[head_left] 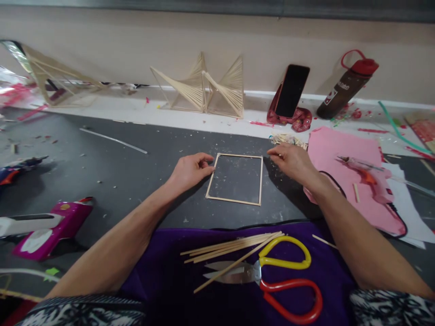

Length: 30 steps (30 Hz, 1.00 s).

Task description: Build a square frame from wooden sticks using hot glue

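A square frame of thin wooden sticks (234, 200) lies flat on the grey table. My left hand (192, 171) is at its left side, fingers loosely curled and apart from the thumb, whose tip meets or nearly meets the left stick. Just beyond the upper right corner hovers my right hand (290, 160), its fingers bent and slightly parted, with nothing visible in them. Nearer to me, several loose wooden sticks (231, 246) rest on a purple cloth (163, 271). One stick crosses the blades of the scissors (253, 273), which have one yellow and one red handle.
String-art stick models (207, 90) stand along the wall beside a propped phone (292, 90) and a dark bottle (348, 86). A pink glue gun (370, 176) lies on pink cloth (329, 145) at right. At left are a magenta tool (56, 231) and a clear glue stick (113, 140).
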Available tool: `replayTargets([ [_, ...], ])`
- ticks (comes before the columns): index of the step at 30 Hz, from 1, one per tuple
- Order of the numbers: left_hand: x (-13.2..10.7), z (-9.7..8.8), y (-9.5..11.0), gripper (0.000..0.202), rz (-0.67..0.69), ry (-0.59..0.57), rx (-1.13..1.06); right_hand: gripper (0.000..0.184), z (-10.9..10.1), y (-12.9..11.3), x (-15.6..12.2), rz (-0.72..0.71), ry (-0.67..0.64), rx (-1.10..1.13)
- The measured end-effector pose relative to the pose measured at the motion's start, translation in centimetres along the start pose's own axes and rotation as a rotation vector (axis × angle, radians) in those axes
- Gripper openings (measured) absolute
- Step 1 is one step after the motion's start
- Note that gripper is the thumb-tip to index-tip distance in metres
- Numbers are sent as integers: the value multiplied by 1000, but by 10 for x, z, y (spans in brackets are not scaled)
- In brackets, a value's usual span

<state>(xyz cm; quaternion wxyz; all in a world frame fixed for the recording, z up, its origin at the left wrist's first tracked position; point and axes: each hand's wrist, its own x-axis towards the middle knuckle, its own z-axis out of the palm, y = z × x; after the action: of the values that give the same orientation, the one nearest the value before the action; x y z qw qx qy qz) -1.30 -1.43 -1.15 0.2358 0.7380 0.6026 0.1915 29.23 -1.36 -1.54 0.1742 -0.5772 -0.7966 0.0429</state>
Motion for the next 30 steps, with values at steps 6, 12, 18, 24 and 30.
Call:
replayTargets([
  [6, -4, 6, 1, 28, 60, 1, -5, 29, 6, -20, -5, 0, -99, -240],
  [12, -8, 9, 3, 31, 71, -27, 15, 30, 15, -21, -7, -13, -104, -283],
  [18, -8, 10, 3, 32, 83, -30, 15, 28, 20, -17, -7, -6, -50, -162],
  [24, -6, 10, 3, 34, 76, -31, -7, 29, 17, -21, -8, 3, -50, -126],
  [30, -6, 9, 7, 34, 90, -53, -9, 29, 4, -12, -6, 42, 94, -128],
])
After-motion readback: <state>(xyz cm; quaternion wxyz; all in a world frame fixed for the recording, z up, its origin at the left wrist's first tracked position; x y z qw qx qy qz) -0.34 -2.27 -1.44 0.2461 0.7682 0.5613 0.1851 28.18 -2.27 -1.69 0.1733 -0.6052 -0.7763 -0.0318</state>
